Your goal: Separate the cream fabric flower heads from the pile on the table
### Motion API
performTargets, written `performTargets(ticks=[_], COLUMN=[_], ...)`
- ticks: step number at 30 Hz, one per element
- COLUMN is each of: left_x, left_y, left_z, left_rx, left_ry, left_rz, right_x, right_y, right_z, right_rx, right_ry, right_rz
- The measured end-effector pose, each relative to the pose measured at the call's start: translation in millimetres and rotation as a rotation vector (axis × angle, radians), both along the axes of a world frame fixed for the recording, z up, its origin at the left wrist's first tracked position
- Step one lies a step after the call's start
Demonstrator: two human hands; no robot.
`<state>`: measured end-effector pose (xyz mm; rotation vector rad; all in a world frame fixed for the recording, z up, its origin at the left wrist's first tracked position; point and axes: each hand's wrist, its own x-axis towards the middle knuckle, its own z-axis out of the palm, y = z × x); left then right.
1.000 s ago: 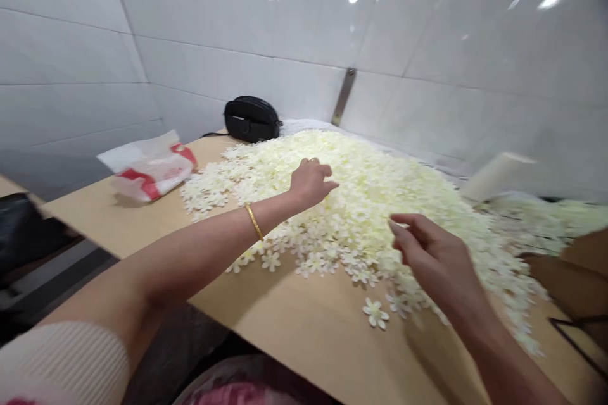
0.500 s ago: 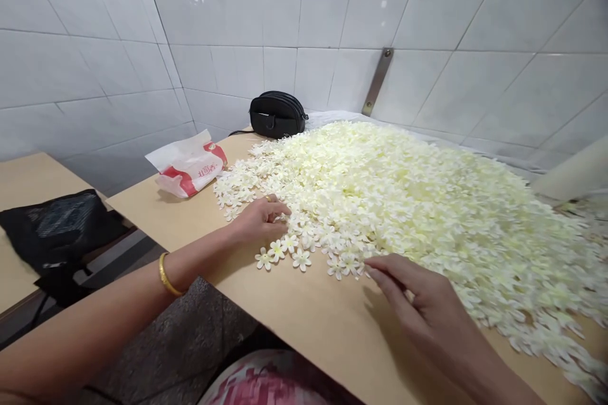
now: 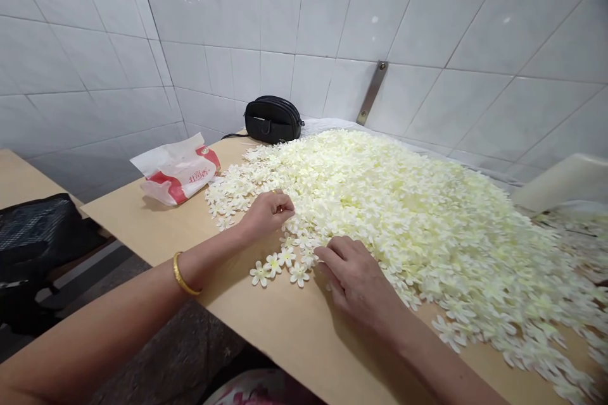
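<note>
A wide heap of white and pale yellow artificial flowers (image 3: 380,190) covers much of the table. My left hand (image 3: 268,212), below a gold bangle (image 3: 183,273) on the wrist, is at the heap's near left edge with its fingertips pinched together. Whatever is between them is too small to make out. To the right of it, my right hand (image 3: 351,272) reaches into the near edge of the flowers, fingers curled and fingertips at the blossoms; what they touch is partly hidden. Several loose flowers (image 3: 274,264) lie flat on the bare wood between me and the heap.
A red and white paper bag (image 3: 183,172) lies on the table (image 3: 128,218) at left. Behind it stands a black purse (image 3: 272,120) against the tiled wall. At far left, a black bag (image 3: 42,228) rests on another surface. A whitish object (image 3: 560,183) is at the right.
My right hand has moved left and farther in, closer to my left hand. My left hand's fingers have drawn together. The view has shifted slightly.
</note>
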<state>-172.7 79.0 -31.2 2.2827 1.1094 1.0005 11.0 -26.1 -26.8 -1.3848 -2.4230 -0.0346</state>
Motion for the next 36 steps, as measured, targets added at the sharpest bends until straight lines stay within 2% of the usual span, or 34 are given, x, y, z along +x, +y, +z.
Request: performTargets(ticks=[9,14,18,21,25,29,33,36], left_x=[-2.1,-5.7,-14.2,-15.7,-10.3,-3.8,-0.6,0.1], left_y=[-7.5,-50.1,-77.0,-72.5,-48.7,-34.5,-34.2,-33.1], left_z=[2.7,-0.7,-9.1,-8.8,-3.2,-2.3,-3.6,-2.8], left_rx=[-0.016,-0.014,-0.042,-0.097,-0.174,-0.184,-0.149,-0.124], left_ry=[-0.052,0.041,0.026,0.001,0.101,0.242,0.239,0.216], left_rz=[0.068,0.072,0.107,0.095,0.016,0.011,0.001,0.017], right_x=[33.8,33.8,20.8,10.1,1.7,-0.5,-1.6,-0.5], right_y=[-22.2,-28.8,-15.3,3.5,23.4,30.0,31.9,33.7], right_z=[-4.7,-9.3,-7.2,-3.0,0.1,-2.9,-6.3,-2.3], right_rx=[0.066,0.024,0.017,0.02,-0.01,-0.026,0.019,0.053], right_ry=[0.179,0.188,0.142,0.079,-0.051,-0.152,-0.152,-0.081], right_rz=[-0.092,-0.083,-0.01,0.039,0.09,0.102,0.076,0.045])
